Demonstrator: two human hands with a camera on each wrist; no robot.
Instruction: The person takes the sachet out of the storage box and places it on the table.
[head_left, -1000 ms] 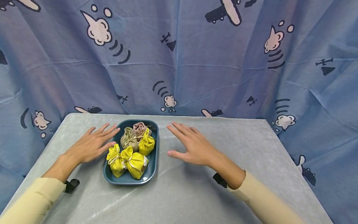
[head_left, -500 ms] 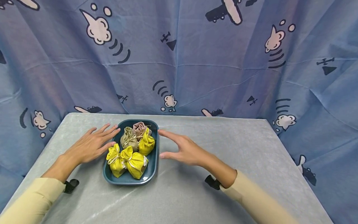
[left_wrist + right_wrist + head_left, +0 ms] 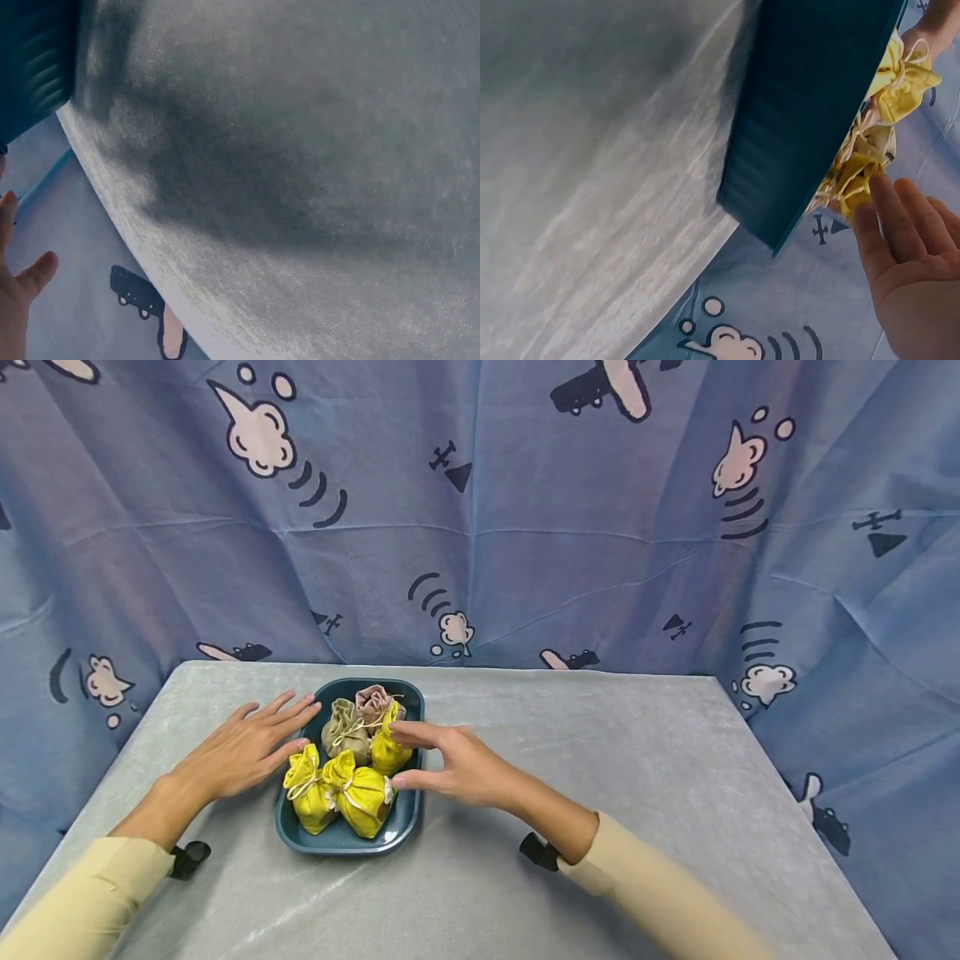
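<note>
A dark teal tray (image 3: 408, 831) on the table holds several small drawstring pouches. In front are two yellow pouches, one at left (image 3: 310, 810) and one at centre (image 3: 365, 806). Behind them lie an olive pouch (image 3: 345, 739), a pinkish pouch (image 3: 372, 703) and a third yellow pouch (image 3: 386, 753) at right. My left hand (image 3: 234, 756) lies spread at the tray's left rim, fingertips at its edge. Over the right rim reaches my right hand (image 3: 472, 768), thumb and fingers apart beside the right yellow pouch; whether they touch it I cannot tell. The right wrist view shows extended fingers (image 3: 900, 225).
A grey cloth covers the table (image 3: 600, 760), which extends right of the tray. Behind it hangs a blue patterned curtain (image 3: 517, 585). Black straps circle both wrists. The left wrist view shows mostly tabletop (image 3: 300, 150) and a tray corner (image 3: 37, 67).
My right hand has moved left, from the table beside the tray to over its right rim, near the right yellow pouch. My left hand and the pouches stay put.
</note>
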